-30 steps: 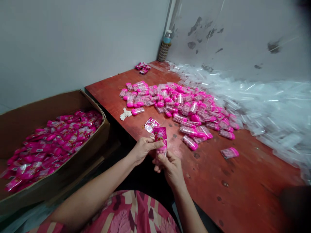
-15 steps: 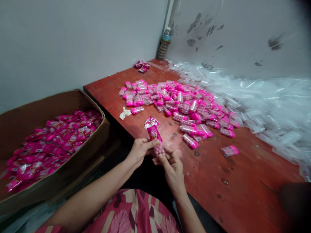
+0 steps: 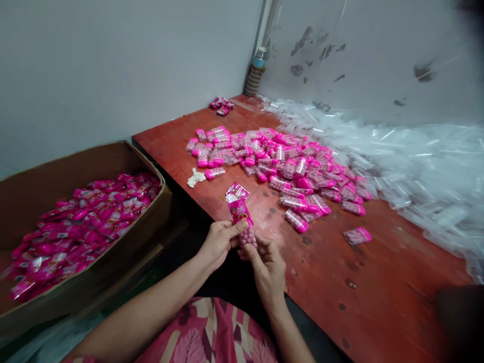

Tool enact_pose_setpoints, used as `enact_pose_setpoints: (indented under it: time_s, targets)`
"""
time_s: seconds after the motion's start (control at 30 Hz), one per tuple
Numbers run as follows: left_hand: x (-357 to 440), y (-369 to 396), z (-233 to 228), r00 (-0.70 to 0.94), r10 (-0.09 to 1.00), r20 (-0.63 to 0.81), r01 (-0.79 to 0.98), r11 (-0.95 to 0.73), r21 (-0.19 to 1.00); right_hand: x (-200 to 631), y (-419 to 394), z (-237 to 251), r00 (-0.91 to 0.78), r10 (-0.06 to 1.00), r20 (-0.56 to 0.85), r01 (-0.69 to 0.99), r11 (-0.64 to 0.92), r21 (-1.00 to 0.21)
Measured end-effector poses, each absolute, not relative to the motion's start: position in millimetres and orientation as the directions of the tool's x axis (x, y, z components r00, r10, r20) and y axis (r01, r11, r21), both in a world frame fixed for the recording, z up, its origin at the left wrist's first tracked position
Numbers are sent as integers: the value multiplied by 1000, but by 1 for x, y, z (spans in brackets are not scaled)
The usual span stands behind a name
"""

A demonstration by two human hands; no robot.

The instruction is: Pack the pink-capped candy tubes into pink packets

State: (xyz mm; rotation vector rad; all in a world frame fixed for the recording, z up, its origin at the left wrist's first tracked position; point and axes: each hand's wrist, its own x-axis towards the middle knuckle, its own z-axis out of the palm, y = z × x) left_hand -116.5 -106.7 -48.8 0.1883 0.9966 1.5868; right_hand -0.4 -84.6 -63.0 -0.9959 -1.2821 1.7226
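Between my hands, over the table's near edge, is a small clear candy container (image 3: 248,236) full of pink balls, with a printed pink wrapper (image 3: 238,210) over its far end. My left hand (image 3: 223,242) pinches the wrapped part, thumb on top. My right hand (image 3: 267,262) grips the bare lower end between thumb and fingers. Just beyond lies a stack of flat printed wrappers (image 3: 237,192). A heap of pink-capped candy containers (image 3: 280,156) spreads across the table, and one container (image 3: 357,236) lies apart on the right.
The red table (image 3: 325,282) has a large pile of clear plastic sleeves (image 3: 423,161) along the wall. On the left stands a cardboard box (image 3: 163,194) holding many wrapped pink packs (image 3: 94,217). A white crumpled lump (image 3: 196,177) and a bottle in a woven holder (image 3: 254,78) are also there.
Both hands stay on the candy container, almost in the same place. The view has shifted very slightly.
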Motion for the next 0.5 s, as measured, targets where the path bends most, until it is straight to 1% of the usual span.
enact_pose_setpoints:
  time_s: [0.1,0.13,0.2,0.33,0.37,0.4,0.43,0.5]
  targets:
    - [-110,-111,-50,-260,885,-387,-720,90,688,-1,-80,-66,-468,853,-230,-224,-367,-903]
    - [-109,-112,-51,-247,891,-381,-715,98,692,-1,-78,-66,-474,847,-240,-242,-388,-889]
    - [-106,-116,-52,-222,905,-362,-714,103,693,-2,-75,-68,-468,855,-224,-223,-359,-906]
    - [-113,-126,-48,-132,934,-334,-749,127,650,-11,-71,-64,-468,874,-130,-116,-206,-972]
    - [-118,-130,-44,-141,934,-329,-759,111,641,-14,-70,-62,-489,865,-109,-103,-181,-978]
    - [-126,-135,-40,-185,930,-317,-765,67,641,-17,-69,-60,-518,850,-97,-93,-169,-981]
    - [-136,-140,-34,-266,918,-294,-760,-12,650,-19,-68,-57,-546,832,-94,-85,-167,-982]
    - [-161,-148,-24,-505,838,-209,-688,-244,684,-22,-65,-53,-567,817,-104,-63,-170,-983]
